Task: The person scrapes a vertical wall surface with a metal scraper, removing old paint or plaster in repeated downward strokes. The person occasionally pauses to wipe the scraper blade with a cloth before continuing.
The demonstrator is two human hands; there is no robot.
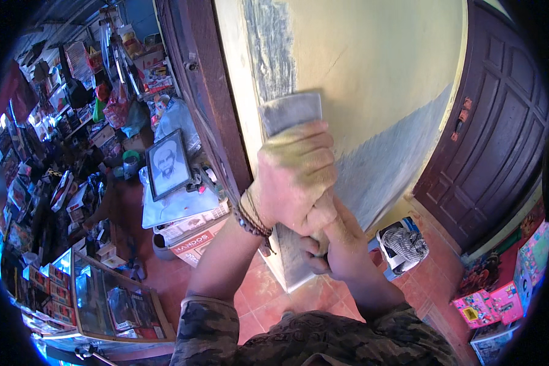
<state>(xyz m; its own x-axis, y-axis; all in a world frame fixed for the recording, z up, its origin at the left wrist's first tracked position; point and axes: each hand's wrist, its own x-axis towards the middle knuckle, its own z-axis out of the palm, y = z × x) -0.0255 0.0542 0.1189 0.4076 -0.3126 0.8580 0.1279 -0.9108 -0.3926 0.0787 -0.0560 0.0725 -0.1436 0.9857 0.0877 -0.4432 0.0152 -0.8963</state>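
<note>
A wide, flat metal scraper points up along the cream wall, its blade at or very near the surface beside a scraped grey strip. My left hand, with beaded bracelets at the wrist, is closed just below the blade, its knuckles dusted yellowish. Directly beneath it, my right hand is curled round the lower end of the grip. The handle itself is hidden by my fingers. Lower on the wall, a broad grey area shows bare of cream paint.
A dark wooden post borders the wall on the left. Beyond it, a framed picture rests on stacked boxes, near a glass display case. To the right are a brown panelled door, a striped cloth bundle and pink boxes.
</note>
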